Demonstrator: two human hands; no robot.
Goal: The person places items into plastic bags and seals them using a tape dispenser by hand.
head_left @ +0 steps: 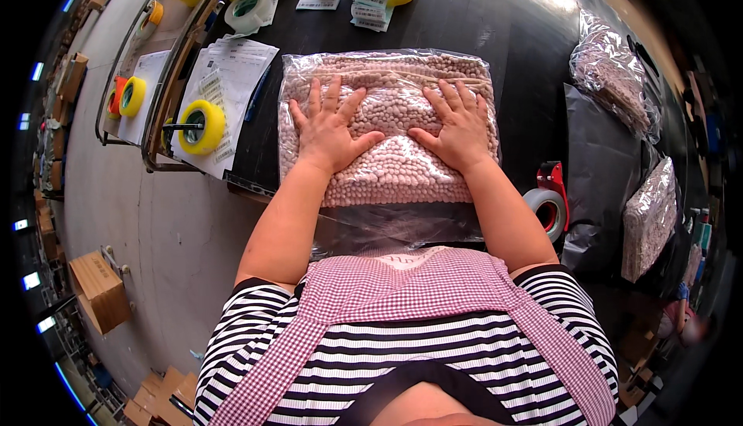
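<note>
Pink, bobbly-textured mat (392, 109) in clear plastic bag (395, 222), flat on black worktop (457, 20). Person's L hand (328, 133) & R hand (459, 135) rest on top, fingers spread, no grip. Bagging looks done; near flap seems loose, sealing prob. outstanding.

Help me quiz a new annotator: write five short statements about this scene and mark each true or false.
1. The left hand and right hand both lie on a plastic-wrapped, pinkish bobbly textile. True.

2. The right hand grips a red tape dispenser. False: the red tape dispenser sits on the dark table, beyond the right forearm.

3. A yellow tape roll rests on papers left of the wrapped textile. True.

4. The two thumbs touch each other. False: a gap separates them, with the wrapped textile showing between.

5. The person's sleeves are plain red. False: the sleeves have black and white stripes.
</note>
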